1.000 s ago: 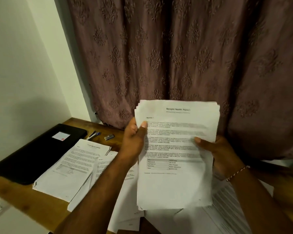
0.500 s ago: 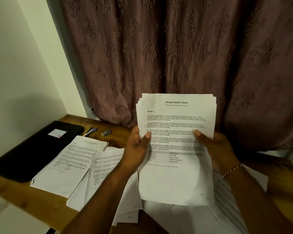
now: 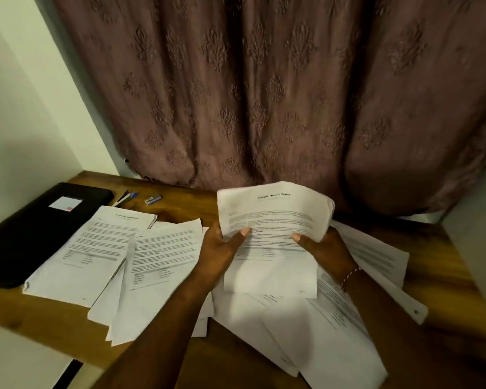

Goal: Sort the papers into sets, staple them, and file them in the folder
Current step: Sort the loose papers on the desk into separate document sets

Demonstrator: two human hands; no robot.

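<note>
Fingers [image 3: 243, 233] of the left hand [image 3: 222, 248] and right hand [image 3: 330, 248] grip the side edges of one sheaf of papers [image 3: 272, 217], held above the desk with its top bending away. Behind hangs one curtain [image 3: 264, 94]. The one wooden desk [image 3: 180, 196] carries one black folder [image 3: 40, 226] at far left, one neat stack [image 3: 96, 248] beside it, one fanned pile [image 3: 157, 265] in the middle, loose sheets [image 3: 334, 338] under the hands, then two pens [image 3: 124, 196] and one small stapler [image 3: 153, 199] near the back.
</note>
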